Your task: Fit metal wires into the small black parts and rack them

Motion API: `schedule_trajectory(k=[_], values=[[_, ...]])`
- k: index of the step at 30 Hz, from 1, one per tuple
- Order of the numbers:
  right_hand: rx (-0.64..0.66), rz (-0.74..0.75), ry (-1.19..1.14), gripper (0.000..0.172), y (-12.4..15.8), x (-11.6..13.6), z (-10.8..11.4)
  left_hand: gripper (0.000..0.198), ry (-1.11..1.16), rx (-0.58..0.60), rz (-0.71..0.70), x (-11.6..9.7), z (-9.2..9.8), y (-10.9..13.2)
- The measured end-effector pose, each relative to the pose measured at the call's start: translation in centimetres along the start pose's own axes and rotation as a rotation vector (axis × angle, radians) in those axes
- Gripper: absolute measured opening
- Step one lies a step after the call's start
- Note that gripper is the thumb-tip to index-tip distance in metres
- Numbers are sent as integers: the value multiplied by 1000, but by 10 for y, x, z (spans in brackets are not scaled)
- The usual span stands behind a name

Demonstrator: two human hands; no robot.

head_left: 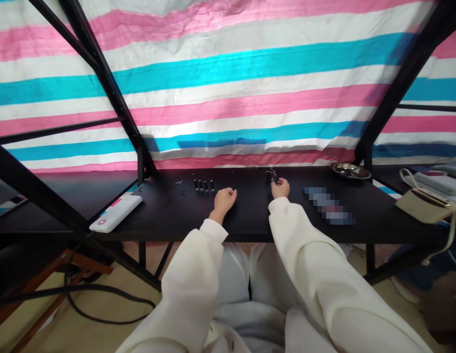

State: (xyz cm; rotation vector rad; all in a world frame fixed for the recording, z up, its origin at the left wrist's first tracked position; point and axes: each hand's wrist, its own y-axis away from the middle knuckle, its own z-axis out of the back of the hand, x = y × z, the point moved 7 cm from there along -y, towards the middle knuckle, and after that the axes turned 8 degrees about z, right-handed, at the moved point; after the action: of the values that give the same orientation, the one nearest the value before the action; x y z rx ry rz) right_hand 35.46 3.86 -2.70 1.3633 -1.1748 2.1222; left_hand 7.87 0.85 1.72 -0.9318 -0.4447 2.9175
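Over the black table, my left hand [225, 200] has its fingers curled closed; whatever they may hold is hidden. It is just right of a short row of several small black cylinders [203, 185] with pale ends, which stand upright. Farther right, my right hand [281, 188] is closed in a pinch at a small dark cylinder [274, 176] with a lighter tip. The fingers partly cover that piece. Thin white scraps [269, 171] lie just beyond it.
A white power bank-like box [116, 213] lies at the left. To the right are a blurred-out flat item [329, 206], a shiny metal dish [350, 171] and a beige pouch [426, 205] with a strap. Black frame posts [114, 93] slope up on both sides before a striped sheet [250, 63].
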Motion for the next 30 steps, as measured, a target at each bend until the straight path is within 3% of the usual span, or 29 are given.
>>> schedule_trajectory(k=[9,13,17,22,30], values=[[8,94,119,22,-11,9,-9,34,20,-1,-37,3,-5,-2],[-6,149,125,10,-11,15,-9,34,33,5,-35,3,-6,-1],[-38,190,103,18,-9,22,-7,34,40,6,-34,2,-4,0],[37,301,78,27,-7,33,-15,33,46,15,-19,2,-4,0],[235,348,213,23,0,34,-30,33,42,16,-29,1,-4,1]])
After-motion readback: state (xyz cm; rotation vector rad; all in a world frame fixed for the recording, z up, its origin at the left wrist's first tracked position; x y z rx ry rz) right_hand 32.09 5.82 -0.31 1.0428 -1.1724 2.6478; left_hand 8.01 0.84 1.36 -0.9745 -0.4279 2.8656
